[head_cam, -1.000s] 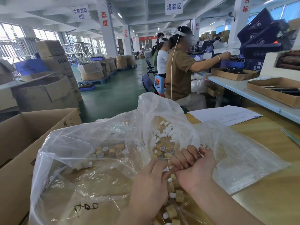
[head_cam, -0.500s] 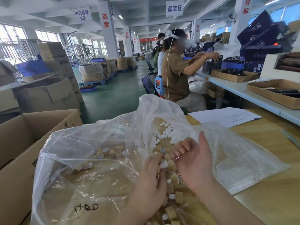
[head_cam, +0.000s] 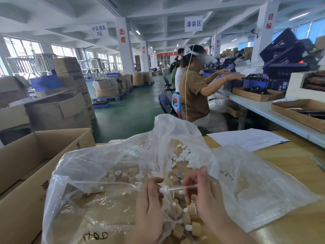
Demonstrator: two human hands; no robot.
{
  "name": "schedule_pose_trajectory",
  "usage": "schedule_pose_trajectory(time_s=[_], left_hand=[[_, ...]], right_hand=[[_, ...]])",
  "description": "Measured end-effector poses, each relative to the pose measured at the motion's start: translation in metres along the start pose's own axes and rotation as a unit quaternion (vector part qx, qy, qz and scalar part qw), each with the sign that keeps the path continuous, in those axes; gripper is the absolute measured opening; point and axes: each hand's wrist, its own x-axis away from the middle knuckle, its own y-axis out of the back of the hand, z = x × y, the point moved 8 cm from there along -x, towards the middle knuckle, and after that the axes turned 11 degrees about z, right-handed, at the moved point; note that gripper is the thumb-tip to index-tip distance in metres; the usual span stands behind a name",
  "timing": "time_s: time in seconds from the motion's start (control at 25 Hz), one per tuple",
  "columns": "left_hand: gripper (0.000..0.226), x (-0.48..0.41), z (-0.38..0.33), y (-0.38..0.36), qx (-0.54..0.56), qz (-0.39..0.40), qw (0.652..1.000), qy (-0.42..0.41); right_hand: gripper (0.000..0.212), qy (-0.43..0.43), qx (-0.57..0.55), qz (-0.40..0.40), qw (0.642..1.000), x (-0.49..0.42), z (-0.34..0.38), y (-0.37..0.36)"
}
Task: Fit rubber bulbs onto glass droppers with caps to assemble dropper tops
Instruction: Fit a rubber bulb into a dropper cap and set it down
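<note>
Item one: my left hand (head_cam: 151, 205), low at centre, is pinching a white rubber bulb (head_cam: 164, 189) between curled fingertips. Item two: my right hand (head_cam: 205, 196) is curling its fingers round the far end of a glass dropper (head_cam: 184, 187), thumb standing up. The tube is lying level between the two hands, its near end meeting the bulb; I cannot tell how far it is seated. Item three: loose white bulbs (head_cam: 186, 155) are lying in a heap just beyond the hands, inside the opened plastic bags (head_cam: 255, 194). Item four: tan caps (head_cam: 123, 175) are sitting in a cluster under the plastic to the left of the hands. Item five: assembled dropper tops (head_cam: 191, 208), tan with white bulbs, are lying below and between the hands. Item six: the bags are spreading over a yellow bench (head_cam: 290, 164), which is also carrying a sheet of paper (head_cam: 246, 140) at its far side. Item seven: an open cardboard box (head_cam: 21, 173) is standing beside the bench on the left. Item eight: a person (head_cam: 193, 97) in a brown shirt is sitting further off, reaching over another bench.
</note>
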Motion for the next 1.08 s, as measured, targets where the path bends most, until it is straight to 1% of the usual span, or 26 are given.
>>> schedule_pose_trajectory(time_s=[0.08, 0.16, 0.24, 0.32, 0.48, 0.6, 0.72, 0.88, 1.0, 1.08], left_hand=[[0.043, -0.002, -0.001, 0.000, 0.074, -0.003, 0.997, 0.008], [0.042, -0.004, -0.001, -0.001, 0.123, 0.006, 0.992, 0.014], [0.037, -0.005, 0.002, -0.002, 0.147, 0.016, 0.988, 0.035], [0.033, -0.005, 0.003, -0.004, 0.143, 0.020, 0.989, 0.045], [0.018, -0.007, 0.000, -0.001, 0.038, 0.001, 0.999, 0.029], [0.023, -0.007, 0.005, 0.001, -0.023, -0.002, 0.999, 0.041], [0.027, -0.004, -0.002, 0.000, -0.127, 0.014, 0.992, 0.006], [0.039, -0.005, -0.013, -0.003, -0.207, 0.041, 0.977, -0.043], [0.047, -0.002, -0.023, -0.013, -0.257, 0.085, 0.956, -0.110], [0.049, 0.000, -0.026, -0.017, -0.286, 0.094, 0.943, -0.142]], right_hand=[[0.069, 0.033, 0.059, 0.026, 0.997, 0.002, 0.003, -0.005], [0.064, 0.057, 0.092, 0.030, 0.994, 0.003, 0.002, -0.006], [0.059, 0.076, 0.099, 0.024, 0.992, 0.004, 0.002, -0.005], [0.057, 0.088, 0.100, 0.014, 0.991, 0.005, 0.000, -0.003], [0.056, 0.087, 0.088, -0.037, 0.992, 0.005, 0.001, 0.006], [0.049, 0.058, 0.046, -0.062, 0.995, 0.003, -0.001, 0.012], [0.052, 0.040, 0.031, -0.045, 0.998, 0.003, -0.003, 0.011], [0.055, 0.027, 0.032, -0.024, 0.999, 0.003, -0.004, 0.007], [0.057, 0.005, 0.031, -0.009, 0.999, 0.002, -0.008, 0.005], [0.055, -0.004, 0.039, 0.003, 0.999, 0.001, -0.010, 0.004]])
